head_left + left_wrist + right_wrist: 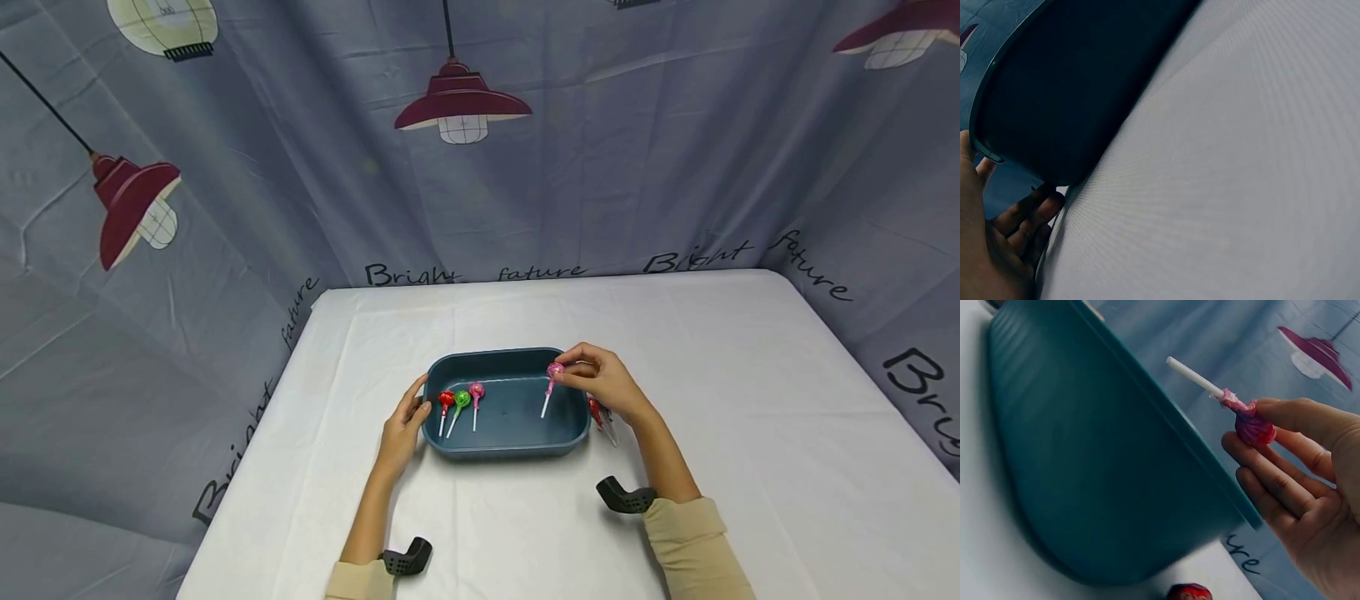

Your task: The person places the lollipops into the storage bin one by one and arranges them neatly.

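Note:
A dark teal tray (510, 421) sits on the white table. At its left end my left hand (401, 432) holds the rim, thumb at the top edge and other fingers against the outer wall in the left wrist view. My right hand (606, 385) pinches a pink lollipop (1254, 430) by its wrapped head above the tray's right end, with the white stick pointing away from the hand. Inside the tray, on the left, lie a red lollipop (446, 398), a green lollipop (462, 399) and a pink lollipop (477, 390) side by side.
Outside the tray's right wall, below my right hand, lie more lollipops (596, 412) with red wrappers, partly hidden. White cloth covers the table (510, 533). A grey-blue curtain (600, 167) printed with lamps hangs behind and at both sides.

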A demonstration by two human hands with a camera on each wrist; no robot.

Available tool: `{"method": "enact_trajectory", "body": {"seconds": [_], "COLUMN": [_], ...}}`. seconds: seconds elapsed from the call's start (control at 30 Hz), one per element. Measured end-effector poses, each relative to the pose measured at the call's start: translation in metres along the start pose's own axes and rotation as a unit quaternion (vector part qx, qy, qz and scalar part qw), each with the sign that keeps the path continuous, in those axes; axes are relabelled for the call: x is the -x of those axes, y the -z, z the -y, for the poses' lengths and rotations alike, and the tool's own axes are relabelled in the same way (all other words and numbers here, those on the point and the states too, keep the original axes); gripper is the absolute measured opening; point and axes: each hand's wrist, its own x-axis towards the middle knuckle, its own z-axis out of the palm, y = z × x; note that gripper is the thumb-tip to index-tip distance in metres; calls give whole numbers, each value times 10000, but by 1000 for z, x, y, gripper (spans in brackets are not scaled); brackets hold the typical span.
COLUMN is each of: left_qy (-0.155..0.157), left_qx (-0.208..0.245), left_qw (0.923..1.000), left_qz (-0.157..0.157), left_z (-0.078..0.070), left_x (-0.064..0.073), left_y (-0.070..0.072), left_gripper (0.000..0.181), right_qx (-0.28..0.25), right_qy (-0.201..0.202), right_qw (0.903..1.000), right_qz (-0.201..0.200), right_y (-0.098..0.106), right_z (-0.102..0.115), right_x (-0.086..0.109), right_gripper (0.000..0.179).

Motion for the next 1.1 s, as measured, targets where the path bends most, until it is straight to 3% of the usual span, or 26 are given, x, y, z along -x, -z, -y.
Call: {"method": "enact_trajectory", "body": {"seconds": [0.4, 0.73, 0.97, 1.1], "left_qy": [55, 92, 54, 91], "left_qx": [18, 20, 45, 39], "left_qw": [10000, 10000, 10000, 9999], "left_qz": [6, 32, 16, 49], "left_z": [-5, -5, -5, -4], "left_x": [2, 2, 1, 1], "left_y": [1, 0, 1, 1], "left_gripper": [44, 44, 45, 45], "right_qx": [1027, 1587, 2220, 2412], "right_qy": [-117, 49, 274, 362], "right_qw": [9936, 9844, 9723, 9661], "right_qz": [464, 759, 678, 847], "right_y": [-34, -50, -56, -60], "right_z": [8, -4, -1, 0], "right_x": [-22, -33, -44, -50], "right_gripper": [26, 16, 15, 15]}}
